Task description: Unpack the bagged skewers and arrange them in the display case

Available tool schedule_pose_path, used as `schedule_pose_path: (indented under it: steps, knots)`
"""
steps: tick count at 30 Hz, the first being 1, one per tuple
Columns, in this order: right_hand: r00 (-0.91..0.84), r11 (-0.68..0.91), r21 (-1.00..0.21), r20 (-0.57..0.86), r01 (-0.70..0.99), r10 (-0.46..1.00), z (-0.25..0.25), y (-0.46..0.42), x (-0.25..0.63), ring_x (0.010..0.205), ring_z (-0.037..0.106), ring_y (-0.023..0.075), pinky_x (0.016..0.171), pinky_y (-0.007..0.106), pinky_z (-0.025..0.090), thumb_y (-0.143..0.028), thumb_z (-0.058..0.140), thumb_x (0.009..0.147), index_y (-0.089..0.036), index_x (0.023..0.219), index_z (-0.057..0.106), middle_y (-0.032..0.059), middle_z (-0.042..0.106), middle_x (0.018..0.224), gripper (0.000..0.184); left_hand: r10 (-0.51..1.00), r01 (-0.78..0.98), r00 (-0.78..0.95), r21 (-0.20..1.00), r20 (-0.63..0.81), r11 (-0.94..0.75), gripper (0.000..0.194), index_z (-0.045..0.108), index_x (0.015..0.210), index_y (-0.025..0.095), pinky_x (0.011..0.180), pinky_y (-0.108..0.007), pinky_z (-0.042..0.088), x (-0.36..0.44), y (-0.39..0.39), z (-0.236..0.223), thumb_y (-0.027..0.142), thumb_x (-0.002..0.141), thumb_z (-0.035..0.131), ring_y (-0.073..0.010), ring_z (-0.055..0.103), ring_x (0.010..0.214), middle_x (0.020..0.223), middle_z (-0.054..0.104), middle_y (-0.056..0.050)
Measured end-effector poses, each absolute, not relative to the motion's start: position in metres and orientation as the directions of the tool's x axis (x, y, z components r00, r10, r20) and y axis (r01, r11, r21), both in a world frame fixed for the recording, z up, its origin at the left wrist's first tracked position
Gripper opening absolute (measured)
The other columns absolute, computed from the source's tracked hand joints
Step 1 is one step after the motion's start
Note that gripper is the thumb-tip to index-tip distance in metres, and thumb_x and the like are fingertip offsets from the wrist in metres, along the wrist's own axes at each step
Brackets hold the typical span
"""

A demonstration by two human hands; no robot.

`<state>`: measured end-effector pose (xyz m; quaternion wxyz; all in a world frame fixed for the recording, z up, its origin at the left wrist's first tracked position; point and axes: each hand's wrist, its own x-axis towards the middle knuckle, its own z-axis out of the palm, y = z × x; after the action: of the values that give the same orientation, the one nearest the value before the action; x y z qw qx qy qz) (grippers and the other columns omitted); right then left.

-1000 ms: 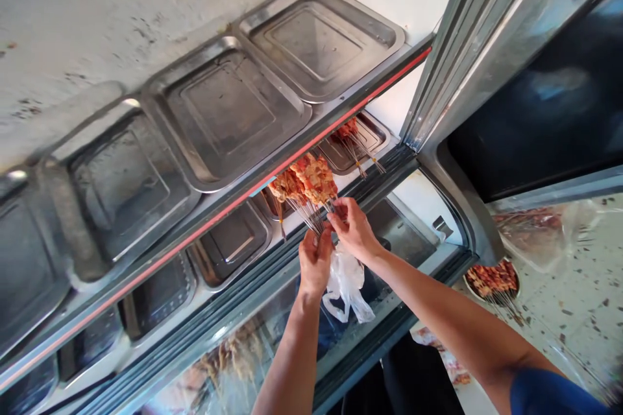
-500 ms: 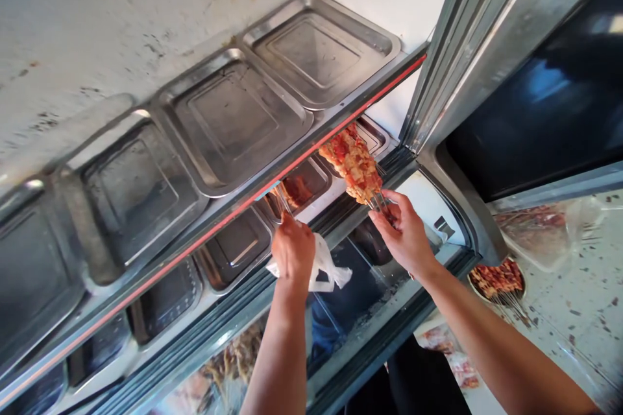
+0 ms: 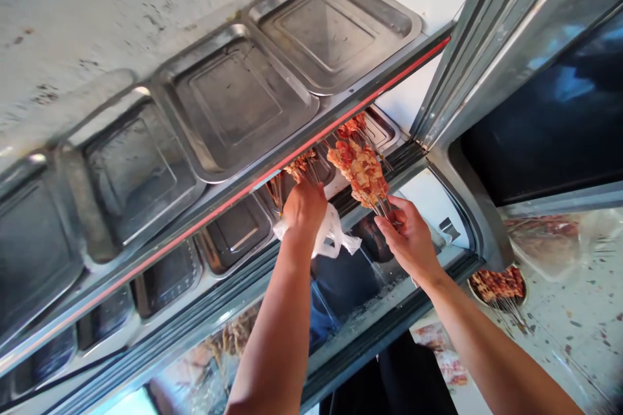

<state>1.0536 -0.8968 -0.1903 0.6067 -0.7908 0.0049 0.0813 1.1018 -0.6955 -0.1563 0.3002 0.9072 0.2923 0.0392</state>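
My right hand (image 3: 411,233) is closed round the metal sticks of a bunch of meat skewers (image 3: 359,172), their red-orange meat pointing up and away under the shelf edge. My left hand (image 3: 305,207) is closed on the sticks of other meat skewers (image 3: 302,163), partly hidden by the shelf. A white plastic bag (image 3: 331,233) hangs at my left hand; how it is held is hidden. Behind the right bunch, more red meat skewers (image 3: 354,124) lie by a metal tray (image 3: 382,128) on the lower level.
Several steel trays (image 3: 233,104) line the upper shelf, whose red-edged front (image 3: 389,83) overhangs the lower trays (image 3: 238,240). Sliding-door rails (image 3: 195,311) run in front. On the speckled surface at right are a bowl of skewers (image 3: 499,285) and bagged meat (image 3: 545,237).
My left hand has moved up and right, with the bag, and meat now shows at its skewers. The right bunch has shifted slightly, and red skewers behind it show more clearly. The view has moved.
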Motion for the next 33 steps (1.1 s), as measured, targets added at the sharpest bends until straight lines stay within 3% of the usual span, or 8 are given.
schedule_pose_path:
  steps: [2,4,7,11,17,21,25,33]
  knots:
    - [0.989,-0.268,-0.961,-0.094,-0.060,0.116,-0.186,-0.885,1.051,0.067,0.061,0.0175,0.064,0.031,0.051,-0.043,0.058,0.089,-0.019,0.129,0.047,0.0024,0.064,0.080,0.048,0.459,0.417,0.882,0.632,-0.107,-0.654,0.024,0.071,0.079,0.016,0.071,-0.032,0.048,1.065,-0.695,-0.146,0.033,0.088,0.057,-0.0256,0.065,0.073,0.069,0.069,-0.010]
    - [0.987,-0.256,-0.967,-0.049,-0.009,0.151,-0.180,-0.866,1.043,0.075,0.064,0.0191,0.070,0.032,0.053,-0.036,0.053,0.092,-0.019,0.131,0.047,0.0062,0.066,0.089,0.043,0.358,0.393,0.903,0.788,-0.236,-0.474,0.041,0.070,0.067,0.018,0.068,-0.028,0.047,1.024,-0.701,-0.142,0.045,0.092,0.052,-0.0189,0.062,0.065,0.070,0.070,-0.006]
    - [0.986,-0.221,-0.974,0.001,0.038,0.166,-0.171,-0.829,1.023,0.081,0.065,0.0185,0.074,0.032,0.053,-0.025,0.041,0.096,-0.018,0.132,0.048,0.0082,0.068,0.096,0.038,0.229,0.391,0.904,0.915,-0.361,-0.100,0.036,0.075,0.093,0.017,0.078,-0.029,0.050,0.974,-0.720,-0.149,0.049,0.089,0.058,-0.0195,0.065,0.079,0.090,0.075,-0.007]
    - [0.987,-0.158,-0.987,0.004,0.030,0.160,-0.170,-0.784,0.993,0.084,0.065,0.0171,0.076,0.030,0.053,-0.019,0.038,0.097,-0.018,0.134,0.049,0.0078,0.069,0.097,0.039,0.383,0.347,0.836,0.919,-0.393,0.185,0.037,0.074,0.097,0.016,0.078,-0.031,0.053,0.939,-0.726,-0.163,0.046,0.075,0.074,-0.0219,0.067,0.082,0.088,0.075,-0.006]
    - [0.931,-0.216,-0.960,0.093,0.178,0.352,-0.169,-0.756,0.980,0.089,0.066,0.0193,0.083,0.033,0.053,-0.015,0.040,0.095,-0.017,0.131,0.051,0.0080,0.071,0.096,0.038,0.516,0.330,0.756,0.915,-0.403,0.230,0.029,0.071,0.076,0.016,0.065,-0.028,0.050,0.924,-0.689,-0.156,0.043,0.067,0.080,-0.0182,0.063,0.067,0.067,0.070,-0.002]
    - [0.882,-0.508,-0.760,0.178,0.405,0.436,-0.162,-0.766,1.027,0.103,0.062,0.0259,0.094,0.041,0.048,-0.018,0.050,0.092,-0.014,0.124,0.056,0.0146,0.069,0.111,0.033,0.553,0.367,0.714,0.902,-0.430,0.228,0.037,0.073,0.076,0.015,0.066,-0.026,0.048,0.913,-0.664,-0.154,0.050,0.066,0.080,-0.0161,0.062,0.069,0.070,0.070,-0.003]
    - [0.916,-0.820,-0.463,-0.038,0.337,0.399,-0.166,-0.771,1.086,0.114,0.057,0.0319,0.097,0.043,0.044,-0.028,0.062,0.090,-0.007,0.127,0.053,0.0223,0.062,0.123,0.044,0.549,0.426,0.679,0.871,-0.487,0.244,0.041,0.070,0.066,0.014,0.049,-0.023,0.040,0.911,-0.632,-0.155,0.053,0.061,0.083,-0.0105,0.052,0.052,0.065,0.066,-0.002]
    - [0.885,-0.902,-0.291,-0.248,0.319,0.393,-0.170,-0.755,1.120,0.109,0.063,0.0262,0.090,0.034,0.051,-0.021,0.054,0.094,-0.006,0.130,0.051,0.0222,0.060,0.126,0.039,0.640,0.465,0.570,0.844,-0.516,0.267,0.046,0.068,0.065,0.016,0.039,-0.022,0.036,0.969,-0.575,-0.161,0.049,0.039,0.088,-0.0097,0.046,0.041,0.052,0.060,0.003]
